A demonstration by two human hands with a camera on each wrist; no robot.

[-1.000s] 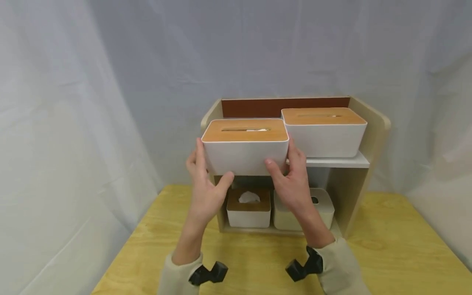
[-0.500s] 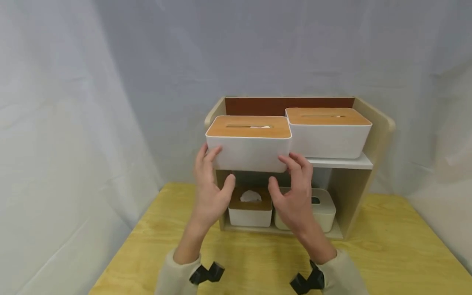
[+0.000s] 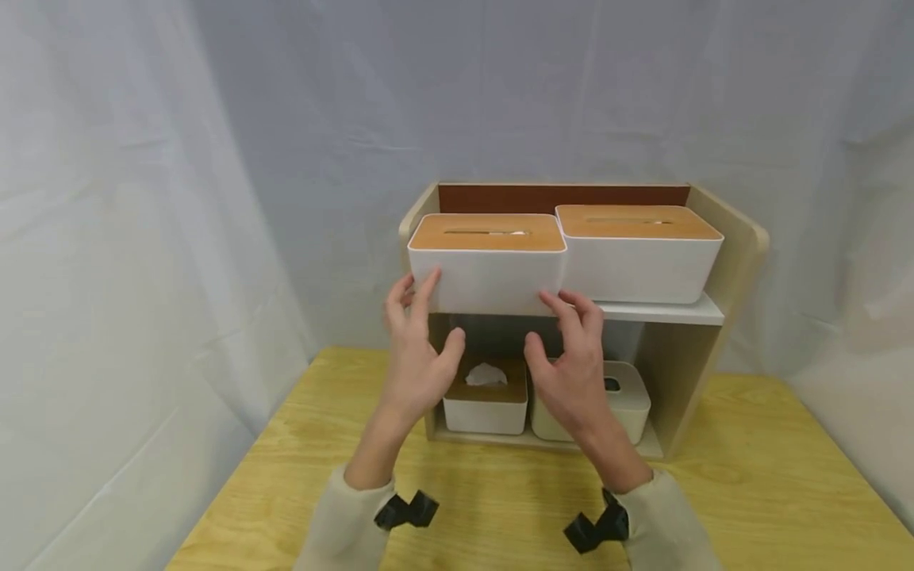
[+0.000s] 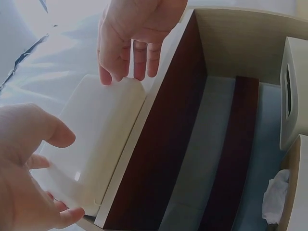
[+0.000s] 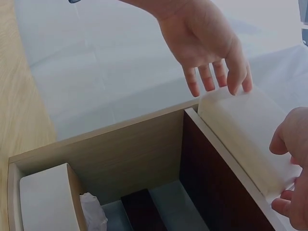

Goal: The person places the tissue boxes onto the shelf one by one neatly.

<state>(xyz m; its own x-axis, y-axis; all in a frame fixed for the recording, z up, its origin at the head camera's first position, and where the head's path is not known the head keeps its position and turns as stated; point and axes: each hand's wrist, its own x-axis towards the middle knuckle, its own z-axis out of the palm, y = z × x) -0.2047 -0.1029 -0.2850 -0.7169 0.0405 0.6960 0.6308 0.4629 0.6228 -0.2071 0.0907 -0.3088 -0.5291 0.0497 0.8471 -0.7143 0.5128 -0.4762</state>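
A white tissue box with a wooden lid is at the left of the upper shelf, its front at the shelf edge. Against its left front my left hand touches with fingers fairly straight, thumb apart below. My right hand reaches the lower right front with its fingertips, thumb also spread away. Both hands show around the box from below in the left wrist view, my left hand near and my right hand farther. A similar tissue box stands beside it on the right.
On the lower shelf are a smaller wooden-lidded tissue box with tissue showing and a cream tissue box. Side panels bound the shelf unit, which stands on a yellow wooden table. A pale curtain hangs behind.
The tissue box has moved back onto the upper shelf, level with its neighbour. My hands have let go of their grip, and their fingers now rest on its front.
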